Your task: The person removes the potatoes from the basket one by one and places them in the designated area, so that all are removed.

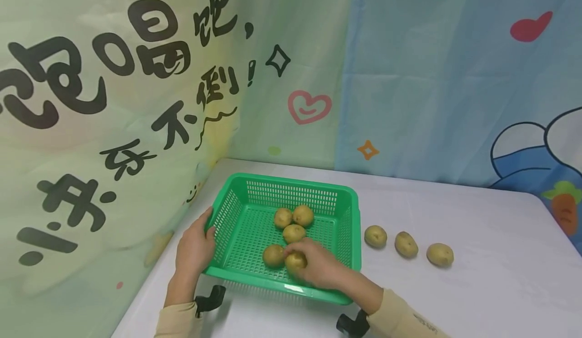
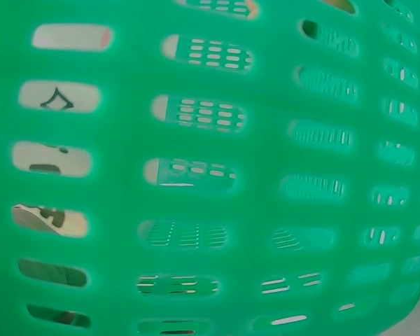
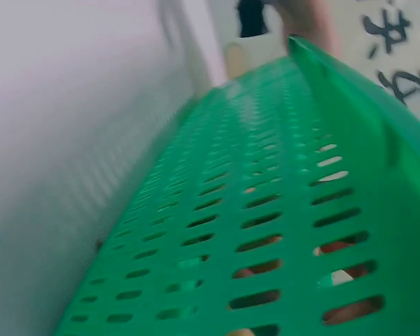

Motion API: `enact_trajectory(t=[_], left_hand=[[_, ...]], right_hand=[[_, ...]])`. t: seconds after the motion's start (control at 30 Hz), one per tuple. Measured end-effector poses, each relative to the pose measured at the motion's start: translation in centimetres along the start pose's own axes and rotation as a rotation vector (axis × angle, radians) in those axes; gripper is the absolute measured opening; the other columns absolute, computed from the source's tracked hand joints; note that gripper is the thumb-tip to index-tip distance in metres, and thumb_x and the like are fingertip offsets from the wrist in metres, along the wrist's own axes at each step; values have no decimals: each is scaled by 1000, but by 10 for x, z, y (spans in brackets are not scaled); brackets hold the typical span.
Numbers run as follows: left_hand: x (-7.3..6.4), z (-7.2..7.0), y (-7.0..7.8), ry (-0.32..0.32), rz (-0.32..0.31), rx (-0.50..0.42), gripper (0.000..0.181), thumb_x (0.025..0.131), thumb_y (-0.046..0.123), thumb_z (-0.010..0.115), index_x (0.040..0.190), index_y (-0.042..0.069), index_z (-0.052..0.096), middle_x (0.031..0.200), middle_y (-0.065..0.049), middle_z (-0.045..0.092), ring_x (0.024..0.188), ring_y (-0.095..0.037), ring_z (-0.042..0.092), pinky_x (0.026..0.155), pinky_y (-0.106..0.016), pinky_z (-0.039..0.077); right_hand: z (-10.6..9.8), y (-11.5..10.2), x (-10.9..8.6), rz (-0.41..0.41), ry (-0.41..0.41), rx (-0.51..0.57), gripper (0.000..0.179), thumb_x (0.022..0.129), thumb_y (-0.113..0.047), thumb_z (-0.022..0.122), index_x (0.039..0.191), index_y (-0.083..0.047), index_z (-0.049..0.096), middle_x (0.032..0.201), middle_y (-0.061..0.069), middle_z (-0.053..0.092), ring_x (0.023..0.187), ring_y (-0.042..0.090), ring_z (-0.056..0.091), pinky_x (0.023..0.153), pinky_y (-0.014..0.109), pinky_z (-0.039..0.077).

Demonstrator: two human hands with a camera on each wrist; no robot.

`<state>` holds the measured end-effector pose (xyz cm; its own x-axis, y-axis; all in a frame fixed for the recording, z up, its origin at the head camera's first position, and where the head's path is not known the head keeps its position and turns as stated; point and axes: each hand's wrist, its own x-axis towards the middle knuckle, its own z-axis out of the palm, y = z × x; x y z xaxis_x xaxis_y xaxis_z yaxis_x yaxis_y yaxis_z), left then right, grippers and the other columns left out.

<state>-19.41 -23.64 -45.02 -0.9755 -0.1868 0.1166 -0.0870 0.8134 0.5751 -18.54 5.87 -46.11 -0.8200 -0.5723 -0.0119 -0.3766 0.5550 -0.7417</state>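
Observation:
A green plastic basket (image 1: pixel 291 178) with slotted walls sits on the white table. My left hand (image 1: pixel 194 244) grips its left side, the thumb at the rim and part of the fingers out of sight. Inside the basket, near its front wall, my right hand (image 1: pixel 319 267) holds a potato (image 1: pixel 295 263) from above with curled fingers. Another potato (image 1: pixel 274 255) lies just left of it, and a further potato (image 1: pixel 294 233) is right behind the fingers. Basket wall (image 2: pixel 129 140) fills the left wrist view. In the right wrist view the basket's outer side (image 3: pixel 364 147) hides most of the hand.
Two more potatoes lie side by side farther back in the basket, the right-hand potato (image 1: pixel 303 215) among them. Right of the basket, three potatoes rest in a row on the table (image 1: pixel 491 227), the middle potato (image 1: pixel 406 244) included. Printed curtains (image 1: pixel 291 75) stand behind and at left.

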Motion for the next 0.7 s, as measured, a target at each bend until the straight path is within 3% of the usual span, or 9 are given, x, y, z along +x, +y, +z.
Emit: enact_trajectory(t=[0.2, 0.5, 0.7], left_hand=[[1, -1, 0, -6, -1, 3, 50, 102, 13, 49, 151, 12, 39, 144, -21, 49, 119, -45, 54, 86, -57, 46], [1, -1, 1, 6, 1, -3, 49, 101, 13, 49, 150, 12, 40, 141, -21, 51, 112, -41, 59, 82, -55, 47], [-1, 0, 0, -4, -11, -3, 50, 102, 14, 49, 151, 14, 39, 143, -20, 49, 117, -43, 56, 86, -56, 47]], right_hand=[[-5, 1, 1, 6, 95, 115, 43, 77, -2, 72, 118, -15, 66, 121, 7, 62, 100, 21, 57, 76, 35, 51], [-6, -1, -5, 11, 147, 222, 43, 77, -2, 72, 117, -18, 69, 124, 4, 63, 110, 26, 57, 84, 44, 51], [-5, -1, -7, 19, 171, 264, 42, 78, -6, 74, 117, -21, 69, 125, 4, 64, 109, 26, 59, 82, 38, 52]])
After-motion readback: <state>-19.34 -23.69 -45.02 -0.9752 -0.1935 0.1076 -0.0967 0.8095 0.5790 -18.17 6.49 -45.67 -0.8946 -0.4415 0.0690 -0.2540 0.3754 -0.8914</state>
